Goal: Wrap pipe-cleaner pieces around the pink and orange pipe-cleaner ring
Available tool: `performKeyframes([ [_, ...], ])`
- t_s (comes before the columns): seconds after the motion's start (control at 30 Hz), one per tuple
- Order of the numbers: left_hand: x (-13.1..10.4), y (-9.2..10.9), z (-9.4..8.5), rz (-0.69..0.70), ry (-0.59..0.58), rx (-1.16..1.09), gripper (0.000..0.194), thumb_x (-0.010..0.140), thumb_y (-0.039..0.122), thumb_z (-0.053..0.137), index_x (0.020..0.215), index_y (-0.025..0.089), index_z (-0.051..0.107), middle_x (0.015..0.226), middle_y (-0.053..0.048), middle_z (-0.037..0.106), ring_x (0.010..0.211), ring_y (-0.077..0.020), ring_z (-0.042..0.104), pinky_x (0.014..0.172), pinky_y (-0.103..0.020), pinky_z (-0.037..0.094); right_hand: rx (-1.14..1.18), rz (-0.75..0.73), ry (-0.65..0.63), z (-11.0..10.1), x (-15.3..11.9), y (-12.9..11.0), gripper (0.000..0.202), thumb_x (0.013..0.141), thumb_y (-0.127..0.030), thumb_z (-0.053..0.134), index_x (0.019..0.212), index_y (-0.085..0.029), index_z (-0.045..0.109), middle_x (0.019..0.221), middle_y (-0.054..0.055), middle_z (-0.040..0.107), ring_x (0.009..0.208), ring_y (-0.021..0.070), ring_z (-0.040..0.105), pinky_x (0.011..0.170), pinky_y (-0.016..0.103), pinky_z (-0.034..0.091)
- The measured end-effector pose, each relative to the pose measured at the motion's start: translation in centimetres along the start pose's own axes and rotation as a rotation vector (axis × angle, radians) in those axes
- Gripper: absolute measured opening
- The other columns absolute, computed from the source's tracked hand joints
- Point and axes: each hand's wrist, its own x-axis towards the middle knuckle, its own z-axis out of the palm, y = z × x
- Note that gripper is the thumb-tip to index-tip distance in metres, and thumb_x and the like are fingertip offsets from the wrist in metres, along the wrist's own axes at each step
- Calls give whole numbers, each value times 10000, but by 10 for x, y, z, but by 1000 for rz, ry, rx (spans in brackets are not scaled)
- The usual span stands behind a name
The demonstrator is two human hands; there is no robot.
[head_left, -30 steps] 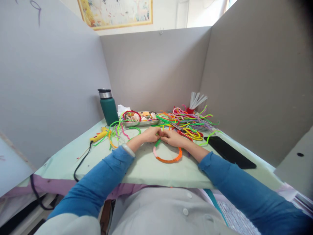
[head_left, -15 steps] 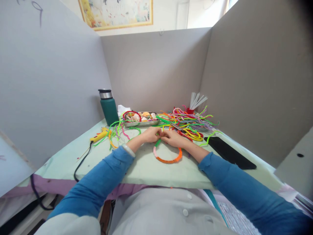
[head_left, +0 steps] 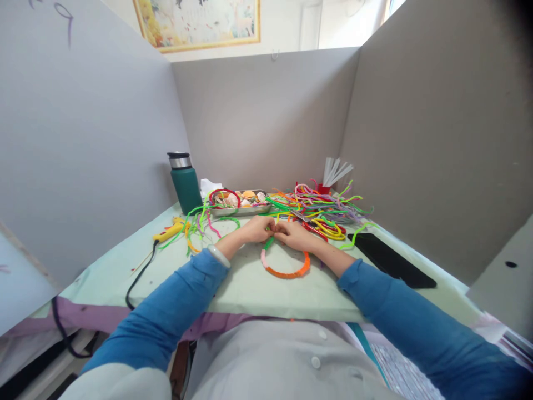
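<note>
A ring wrapped in fuzzy pipe cleaner (head_left: 287, 274), with orange, brown, pink and green stretches, hangs or lies just in front of my fingers; its far side is hidden behind them. My left hand (head_left: 258, 229) pinches it at the green part. Fingertip to fingertip with it, my right hand (head_left: 292, 234) is closed at the same spot, and it too grips the ring. Just beyond the right hand lie scissors (head_left: 300, 216) and a coil of yellow pipe cleaner (head_left: 331, 229).
Behind is a heap of coloured pipe cleaners (head_left: 316, 198) beside a red cup of white sticks (head_left: 325, 189). A metal tray (head_left: 250, 210) holds shells. Leftward are a green bottle (head_left: 186, 186) and a yellow glue gun (head_left: 169, 230) with its cord. A black phone-like slab (head_left: 387, 260) lies right.
</note>
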Motion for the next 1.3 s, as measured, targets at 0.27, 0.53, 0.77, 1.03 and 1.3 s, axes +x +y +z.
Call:
performKeyframes([
  [0.27,0,3,-1,-18,-4,-2,186,700,213,479,823,131,591,581,-2,589,537,-103,529,547,-186,395,-5,15,-3,0,0,-1,118,749,-233,465,772,-147,543,700,21,578,611,105,464,540,206,293],
  [0.53,2,-4,2,-3,-5,-29,190,704,243,472,819,132,575,546,13,569,507,-98,521,509,-181,378,-3,12,10,0,0,0,109,747,-223,462,761,-144,535,673,13,575,595,100,456,526,202,278],
  [0.77,3,-8,4,-1,-34,-91,198,711,261,460,827,134,557,526,16,565,481,-100,529,490,-183,378,21,18,10,0,0,-1,108,748,-229,463,756,-146,531,667,13,576,586,99,457,526,204,281],
  [1.03,4,-9,5,-33,-44,-161,216,710,270,459,854,136,549,556,14,569,474,-103,542,461,-181,385,108,48,-15,-1,0,0,137,761,-262,450,755,-145,522,612,3,574,572,99,466,534,206,298],
  [1.3,4,-8,4,-39,-22,-147,227,719,285,465,867,137,554,576,7,584,482,-103,543,482,-189,400,143,60,-9,1,1,5,161,762,-288,452,744,-144,523,589,-4,568,539,92,454,525,208,295],
])
